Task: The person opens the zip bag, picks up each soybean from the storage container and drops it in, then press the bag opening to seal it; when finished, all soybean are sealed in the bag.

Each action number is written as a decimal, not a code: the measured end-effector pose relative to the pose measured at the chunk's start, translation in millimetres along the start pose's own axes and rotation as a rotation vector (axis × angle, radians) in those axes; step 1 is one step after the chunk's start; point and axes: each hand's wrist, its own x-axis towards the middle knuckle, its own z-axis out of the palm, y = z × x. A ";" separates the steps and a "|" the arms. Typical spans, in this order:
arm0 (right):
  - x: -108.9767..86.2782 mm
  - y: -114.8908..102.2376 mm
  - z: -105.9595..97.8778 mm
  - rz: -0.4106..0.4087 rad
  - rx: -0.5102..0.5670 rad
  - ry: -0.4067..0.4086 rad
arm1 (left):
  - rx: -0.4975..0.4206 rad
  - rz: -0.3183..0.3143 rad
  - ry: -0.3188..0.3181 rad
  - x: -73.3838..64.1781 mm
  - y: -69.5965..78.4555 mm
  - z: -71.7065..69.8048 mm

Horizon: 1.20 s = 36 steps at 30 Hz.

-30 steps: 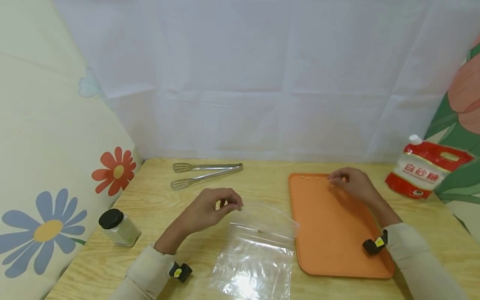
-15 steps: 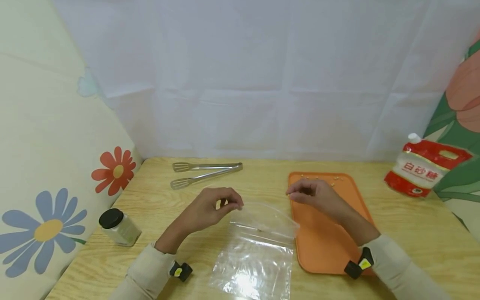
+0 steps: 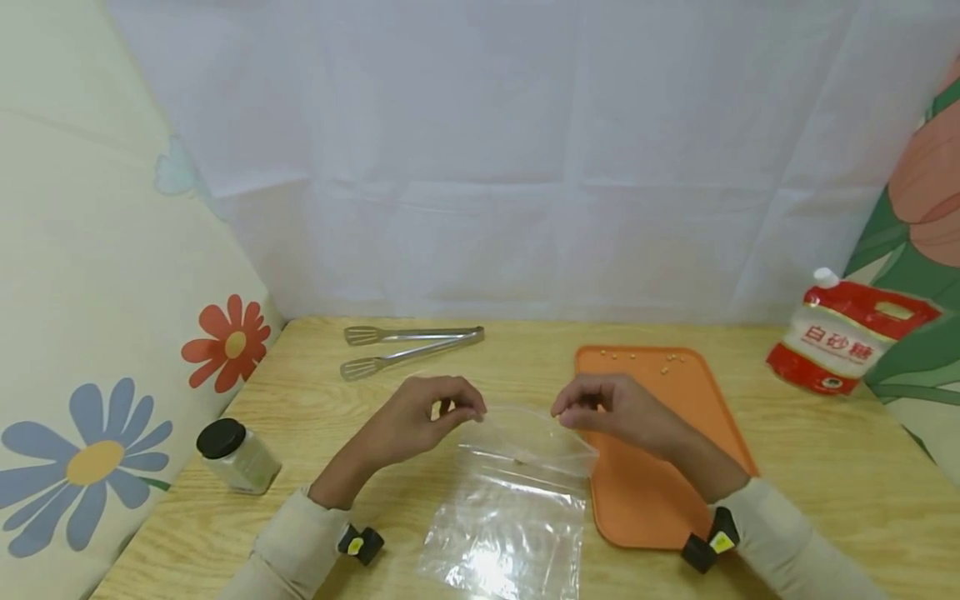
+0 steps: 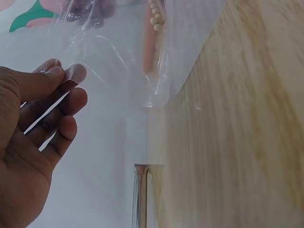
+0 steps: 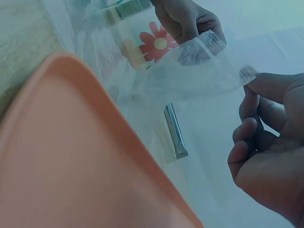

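Observation:
A clear zip bag (image 3: 517,525) stands at the middle front, its mouth spread. My left hand (image 3: 420,421) pinches the left of the bag's top edge between thumb and index finger. Over the right side of the mouth is my right hand (image 3: 626,412), its thumb and index fingertips together on a tiny yellowish soybean, mostly hidden. In the right wrist view, the thumb tip of that hand (image 5: 275,128) meets the bag's film. One small bean (image 3: 519,461) shows inside the bag. Several soybeans (image 3: 670,358) lie along the far end of the orange tray (image 3: 637,508).
Metal tongs (image 3: 420,346) lie spread at the back left. A squat jar (image 3: 251,462) with a black lid stands at left. At the far right is a red and white sugar pouch (image 3: 836,342) with a white cap. A white cloth backs the table.
My right hand has moved left and toward me, from the tray's far end to the bag's mouth, uncovering several soybeans. My left hand has kept its pinch on the bag.

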 end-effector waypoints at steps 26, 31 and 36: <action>-27.1 55.1 -115.6 0.276 -0.479 0.397 | 0.007 -0.007 -0.005 -0.5 -2.1 -0.2; -30.2 68.2 -121.3 0.362 -0.618 0.372 | 0.002 0.003 -0.002 -1.0 -2.7 1.3; -31.1 72.9 -122.9 0.381 -0.656 0.361 | -0.007 0.000 -0.005 -0.4 -2.3 1.2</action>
